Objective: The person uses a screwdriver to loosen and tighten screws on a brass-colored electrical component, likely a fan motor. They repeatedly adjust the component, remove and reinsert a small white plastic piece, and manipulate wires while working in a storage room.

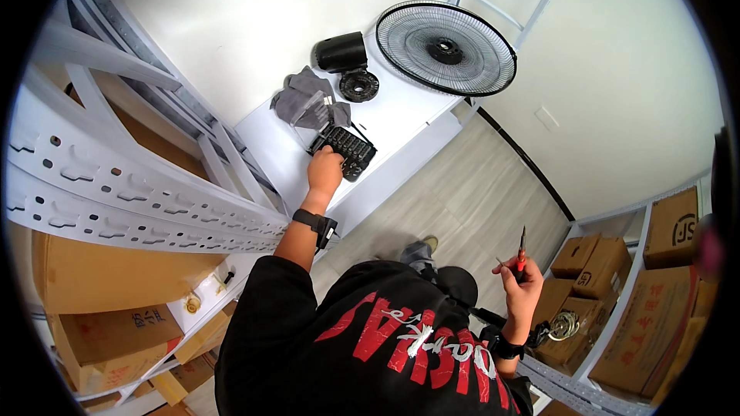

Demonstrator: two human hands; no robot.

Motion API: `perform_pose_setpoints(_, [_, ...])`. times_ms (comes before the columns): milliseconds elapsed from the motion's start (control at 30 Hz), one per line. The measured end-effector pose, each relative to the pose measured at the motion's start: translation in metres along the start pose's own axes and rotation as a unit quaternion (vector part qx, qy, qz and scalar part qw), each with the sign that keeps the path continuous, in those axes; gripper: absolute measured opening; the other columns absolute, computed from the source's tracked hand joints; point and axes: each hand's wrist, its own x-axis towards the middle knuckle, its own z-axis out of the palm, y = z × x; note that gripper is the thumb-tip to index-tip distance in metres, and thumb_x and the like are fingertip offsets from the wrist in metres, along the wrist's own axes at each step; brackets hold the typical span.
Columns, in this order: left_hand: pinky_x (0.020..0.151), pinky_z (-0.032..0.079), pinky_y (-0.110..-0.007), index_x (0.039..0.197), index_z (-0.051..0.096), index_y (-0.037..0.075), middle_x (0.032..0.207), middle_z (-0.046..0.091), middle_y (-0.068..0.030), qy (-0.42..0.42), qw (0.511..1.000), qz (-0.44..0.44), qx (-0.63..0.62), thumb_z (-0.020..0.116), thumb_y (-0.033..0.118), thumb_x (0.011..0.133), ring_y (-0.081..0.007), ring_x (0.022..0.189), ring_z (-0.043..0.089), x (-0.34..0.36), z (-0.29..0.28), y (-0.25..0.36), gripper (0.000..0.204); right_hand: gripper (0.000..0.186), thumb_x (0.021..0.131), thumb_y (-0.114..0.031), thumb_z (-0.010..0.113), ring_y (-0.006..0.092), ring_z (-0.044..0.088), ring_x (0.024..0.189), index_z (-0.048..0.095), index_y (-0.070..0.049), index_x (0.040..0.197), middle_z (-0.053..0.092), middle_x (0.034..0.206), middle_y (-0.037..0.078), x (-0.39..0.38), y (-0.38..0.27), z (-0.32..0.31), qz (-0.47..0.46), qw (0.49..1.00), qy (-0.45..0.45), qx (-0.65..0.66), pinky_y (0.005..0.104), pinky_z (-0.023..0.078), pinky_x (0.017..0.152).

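Note:
My left hand (325,171) reaches onto the white table, its fingers closed at the near edge of a black bit case (351,150). Rows of small slots show in the case; the fingertips are partly hidden against it. Away from the table, on the right, my right hand (522,290) is closed around a red and black screwdriver (522,256), its tip pointing up. A thin metal piece (500,263) sticks out near the thumb of that hand; its kind is too small to tell.
Beyond the case lie a grey cloth (303,98), a black cylindrical housing (341,52) and a black round part (359,85). A round fan grille (420,31) overhangs the table's far right end. Metal shelving (139,192) stands close on my left; shelved cardboard boxes (644,323) are at right.

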Motion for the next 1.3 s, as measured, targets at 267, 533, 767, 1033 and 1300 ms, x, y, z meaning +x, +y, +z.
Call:
perform_pose_setpoints(267, [0.074,0.053,-0.043,0.073,0.074,0.012,0.090,0.062,-0.0084,-0.024,1.000,0.010,-0.016,0.067,0.004,0.074,-0.0306,0.087,0.062,0.005,0.002,-0.010,0.011,0.007,0.083,0.002,0.065,0.0096,0.060,0.074,0.060,0.000,0.087,0.065,0.078,0.003,-0.005,0.002,0.008,-0.024,1.000,0.003,-0.003,0.0239,0.044,0.066])
perform_pose_setpoints(533, [0.073,0.051,-0.044,0.075,0.070,0.009,0.086,0.061,-0.0117,-0.006,0.995,0.005,-0.095,0.067,0.004,0.075,-0.0332,0.084,0.061,0.010,-0.011,-0.030,0.006,0.009,0.083,0.004,0.064,0.0122,0.062,0.076,0.060,0.002,0.091,0.064,0.081,0.004,-0.015,-0.007,0.022,-0.011,1.000,0.003,-0.004,0.0266,0.049,0.072])
perform_pose_setpoints(767, [0.080,0.048,-0.038,0.095,0.066,0.001,0.094,0.065,-0.0141,0.050,0.963,0.082,-0.250,0.064,0.005,0.088,-0.0291,0.087,0.061,0.032,-0.037,-0.020,0.009,0.021,0.081,0.000,0.070,0.0095,0.060,0.078,0.064,0.003,0.100,0.063,0.083,0.002,-0.021,-0.030,0.028,-0.004,0.999,0.030,-0.035,0.0251,0.049,0.072])
perform_pose_setpoints(1033, [0.071,0.047,-0.021,0.100,0.059,-0.003,0.088,0.062,-0.0046,-0.134,0.877,0.105,-0.449,0.057,0.000,0.093,-0.0084,0.079,0.058,0.045,-0.085,0.095,0.007,0.018,0.081,-0.005,0.066,0.0052,0.058,0.074,0.066,-0.001,0.099,0.066,0.079,0.002,-0.071,-0.047,0.017,0.010,0.995,0.077,-0.066,0.0231,0.046,0.064])
perform_pose_setpoints(1300, [0.074,0.050,-0.024,0.096,0.061,-0.001,0.091,0.063,-0.0040,-0.347,0.712,0.195,-0.579,0.062,-0.006,0.087,-0.0100,0.083,0.060,0.015,-0.043,0.244,0.011,0.017,0.079,-0.008,0.070,0.0044,0.051,0.068,0.066,-0.002,0.095,0.059,0.074,-0.002,-0.152,-0.024,-0.023,0.065,0.957,0.282,-0.015,0.0237,0.042,0.060])
